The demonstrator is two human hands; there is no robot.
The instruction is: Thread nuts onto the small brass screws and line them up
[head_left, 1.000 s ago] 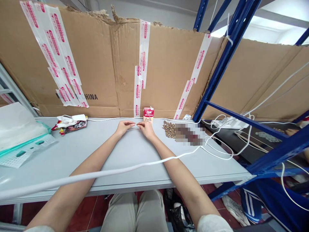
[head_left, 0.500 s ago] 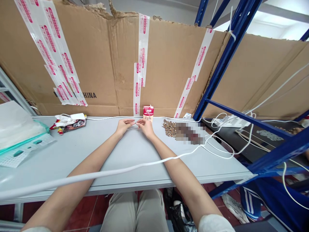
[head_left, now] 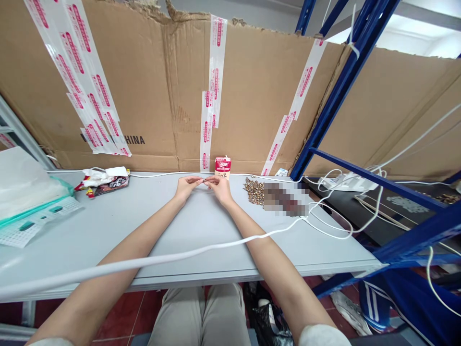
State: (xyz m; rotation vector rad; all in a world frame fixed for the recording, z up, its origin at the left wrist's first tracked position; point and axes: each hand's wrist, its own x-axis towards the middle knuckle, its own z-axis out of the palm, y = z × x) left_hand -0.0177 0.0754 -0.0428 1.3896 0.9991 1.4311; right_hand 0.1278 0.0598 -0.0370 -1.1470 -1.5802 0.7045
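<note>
My left hand [head_left: 187, 186] and my right hand [head_left: 219, 188] meet above the grey table, thumbs and fingers pinched together. Between their fingertips is a tiny dark piece, too small to name. Just behind my right hand stands a small red and cream carton [head_left: 222, 164], its lower part hidden by the fingers. To the right lies a pile of small shiny gold-brown pieces [head_left: 254, 191], apart from both hands. A blurred-out patch covers whatever adjoins that pile.
A white cable [head_left: 216, 246] crosses over the table in front of my forearms. At the left are snack wrappers [head_left: 108, 182] and a white bag with a teal edge [head_left: 32, 192]. A blue metal frame [head_left: 333, 103], a power strip [head_left: 347, 181] and looped cables stand right. Cardboard [head_left: 144, 86] walls the back.
The fingertips of both hands have drawn closer together around the tiny piece. The view has shifted slightly; the carton, pile and wrappers stay in place.
</note>
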